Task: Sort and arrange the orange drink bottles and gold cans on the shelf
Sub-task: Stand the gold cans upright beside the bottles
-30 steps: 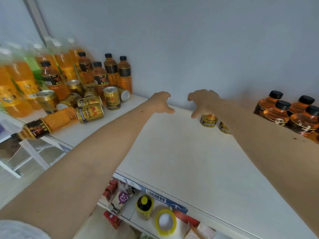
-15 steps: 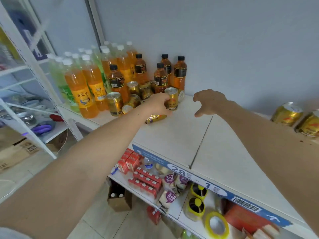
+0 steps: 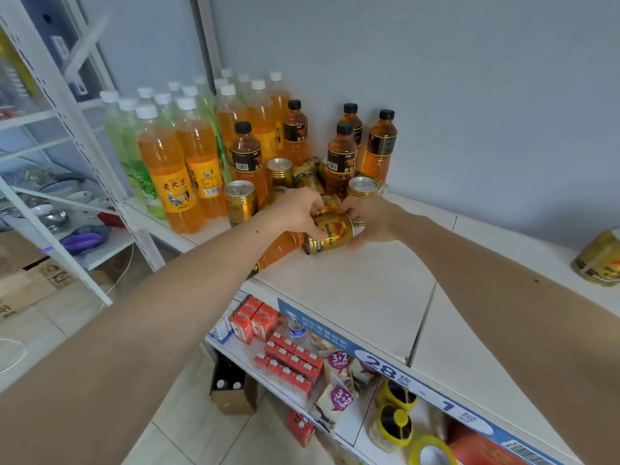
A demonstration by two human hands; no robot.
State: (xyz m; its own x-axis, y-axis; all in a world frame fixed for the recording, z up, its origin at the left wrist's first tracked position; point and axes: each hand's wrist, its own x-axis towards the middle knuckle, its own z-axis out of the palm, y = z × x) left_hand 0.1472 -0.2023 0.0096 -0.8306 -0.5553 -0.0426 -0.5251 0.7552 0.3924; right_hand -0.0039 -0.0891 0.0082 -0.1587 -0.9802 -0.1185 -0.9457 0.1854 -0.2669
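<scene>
White shelf (image 3: 352, 290): left hand (image 3: 295, 213), right hand (image 3: 372, 223) fingers clamped on toppled gold can (image 3: 330, 234).

We count five black-capped orange drink bottles (image 3: 246, 152) standing upright and a sixth lying on its side (image 3: 276, 251) under the left forearm. Gold cans: three stand upright (image 3: 241, 201), one lies between two hands (image 3: 330, 233), one sits at the far right edge (image 3: 599, 260); others behind are jumbled (no firm tally). Tall white-capped bottles (image 3: 167, 169), orange and green, number at least a dozen.
</scene>
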